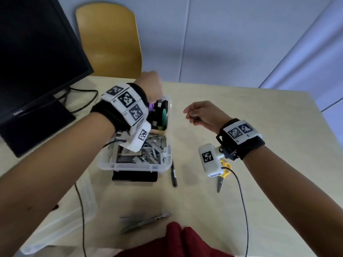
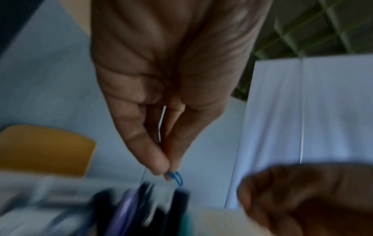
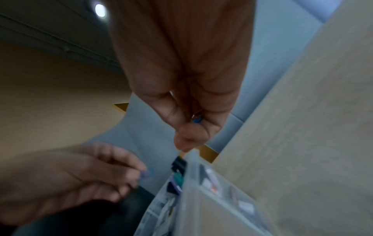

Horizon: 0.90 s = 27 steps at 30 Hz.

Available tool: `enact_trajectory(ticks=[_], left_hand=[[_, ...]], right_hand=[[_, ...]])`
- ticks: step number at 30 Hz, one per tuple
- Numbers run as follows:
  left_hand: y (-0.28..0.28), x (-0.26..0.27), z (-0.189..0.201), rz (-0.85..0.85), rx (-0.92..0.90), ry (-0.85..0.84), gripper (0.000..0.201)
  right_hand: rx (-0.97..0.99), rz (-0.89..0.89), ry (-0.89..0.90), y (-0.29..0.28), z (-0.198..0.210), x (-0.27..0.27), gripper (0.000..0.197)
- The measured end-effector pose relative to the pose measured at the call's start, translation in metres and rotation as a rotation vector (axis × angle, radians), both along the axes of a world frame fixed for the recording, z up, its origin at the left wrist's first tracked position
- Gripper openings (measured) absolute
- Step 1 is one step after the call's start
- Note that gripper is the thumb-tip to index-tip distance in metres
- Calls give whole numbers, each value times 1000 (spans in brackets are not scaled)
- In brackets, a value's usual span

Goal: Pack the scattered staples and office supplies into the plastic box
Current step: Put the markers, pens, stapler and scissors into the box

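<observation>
My left hand pinches a blue clip over the box; my right hand pinches more clips; light, slippery wire, best nipped by the loop

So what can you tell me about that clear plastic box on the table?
The plastic box is a clear, lidless, rounded-rim tub standing upright on the pale table. Its near part holds a heap of grey staple strips; the far end holds upright dark, purple and green items. It rests partly on a flat black object. The left hand hovers above its far end.
</observation>
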<state>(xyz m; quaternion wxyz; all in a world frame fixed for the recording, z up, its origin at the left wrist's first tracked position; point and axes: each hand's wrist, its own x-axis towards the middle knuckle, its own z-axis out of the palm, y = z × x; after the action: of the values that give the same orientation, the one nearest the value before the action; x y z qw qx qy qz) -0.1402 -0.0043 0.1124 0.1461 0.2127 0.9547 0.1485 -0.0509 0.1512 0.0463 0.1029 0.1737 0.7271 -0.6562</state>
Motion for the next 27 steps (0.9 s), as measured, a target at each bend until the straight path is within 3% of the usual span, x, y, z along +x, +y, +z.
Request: enact_trajectory(ticks=[3,5,8,14,18,20,22,27], left_hand=[[-19,3,-16,-39,-207,-100,12],[-22,5,-29,-60,-252,-157,12],[-24,5,-49,-56,-201,-226,27],[-19,1,-59,-97,-186,-347,34],[-25,-2,-58,-156,-204,-355,23],[-30,-10,-57,-93,-115,-420,11],[-35,-22,-50,-29,-70,-346,11],[-51,-50,-33,57,14,31,27]], right_hand=[[91,107,46,-22,17,-12,27],[187,161,60,-36,23,-20,23],[362,200,44,-51,23,-28,27],[557,269,-3,-64,18,-31,22],[612,278,-26,-69,17,-34,32],[711,324,-19,-73,18,-35,23],[871,408,9,-81,21,-36,16],[1057,570,-12,-102,22,-39,23]])
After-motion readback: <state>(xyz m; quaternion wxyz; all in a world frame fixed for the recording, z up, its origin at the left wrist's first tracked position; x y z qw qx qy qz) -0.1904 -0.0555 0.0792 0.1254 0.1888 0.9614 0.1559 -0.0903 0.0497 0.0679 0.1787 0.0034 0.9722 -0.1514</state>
